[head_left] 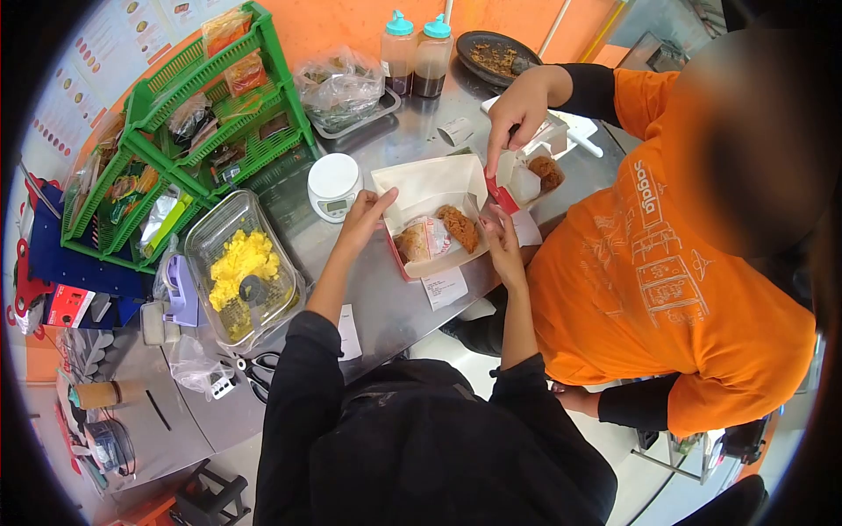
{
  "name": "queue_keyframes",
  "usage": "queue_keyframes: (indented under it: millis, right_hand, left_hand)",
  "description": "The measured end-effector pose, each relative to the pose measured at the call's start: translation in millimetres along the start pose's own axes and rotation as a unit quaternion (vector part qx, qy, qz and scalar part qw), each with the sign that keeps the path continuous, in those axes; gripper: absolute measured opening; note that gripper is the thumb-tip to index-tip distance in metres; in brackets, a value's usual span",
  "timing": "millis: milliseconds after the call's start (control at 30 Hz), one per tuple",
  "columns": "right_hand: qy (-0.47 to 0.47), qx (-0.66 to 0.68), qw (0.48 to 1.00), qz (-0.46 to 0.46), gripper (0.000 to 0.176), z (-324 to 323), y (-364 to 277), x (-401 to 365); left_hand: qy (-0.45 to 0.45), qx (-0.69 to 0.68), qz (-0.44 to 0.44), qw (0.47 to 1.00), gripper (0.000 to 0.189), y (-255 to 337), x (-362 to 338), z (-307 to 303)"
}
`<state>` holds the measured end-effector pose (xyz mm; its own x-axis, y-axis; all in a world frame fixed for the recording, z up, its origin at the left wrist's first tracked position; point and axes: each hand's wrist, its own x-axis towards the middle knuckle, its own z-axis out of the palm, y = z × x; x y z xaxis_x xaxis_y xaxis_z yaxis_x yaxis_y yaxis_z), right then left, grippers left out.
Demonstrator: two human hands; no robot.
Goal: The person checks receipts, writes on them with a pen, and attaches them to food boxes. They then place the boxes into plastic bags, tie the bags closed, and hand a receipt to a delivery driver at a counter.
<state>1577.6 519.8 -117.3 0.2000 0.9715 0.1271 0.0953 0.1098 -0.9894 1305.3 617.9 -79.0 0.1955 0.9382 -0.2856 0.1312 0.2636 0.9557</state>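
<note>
An open cardboard food box (423,191), white inside, stands before me on the steel table with its lid raised. In it lie a piece of fried chicken (458,228) and a paper-wrapped item (426,238). My left hand (367,215) grips the box's left side, thumb over the edge. On the opposite side, my right hand (503,250) holds the wall near a red flap (503,198). A co-worker's hand (519,112) reaches down with a finger at that flap. Just right of it sits a second box with fried chicken (545,173).
A white kitchen scale (335,186) and a glass container of yellow food (244,267) stand left. Beyond are green crates (215,131), sauce bottles (416,57) and a dark round dish (496,58). Scissors (259,375) lie near the front edge. A co-worker in orange (649,263) stands close right.
</note>
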Motion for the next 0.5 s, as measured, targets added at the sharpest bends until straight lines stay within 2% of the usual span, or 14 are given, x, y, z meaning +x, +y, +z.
queue_keyframes:
  millis: [100,200,500]
  right_hand:
    - [0.002,0.004,1.000,-0.004,0.042,0.0,11.4,-4.2]
    - [0.000,0.003,1.000,0.000,0.037,-1.5,17.5,-6.1]
    - [-0.009,0.006,1.000,0.014,0.036,-4.1,15.6,-1.9]
  left_hand:
    - [-0.037,0.005,-0.018,0.999,0.083,17.6,-0.2,5.7]
    - [-0.045,0.028,-0.046,0.998,0.090,15.5,7.3,3.8]
    - [-0.030,0.014,-0.034,0.999,0.086,11.3,5.4,3.1]
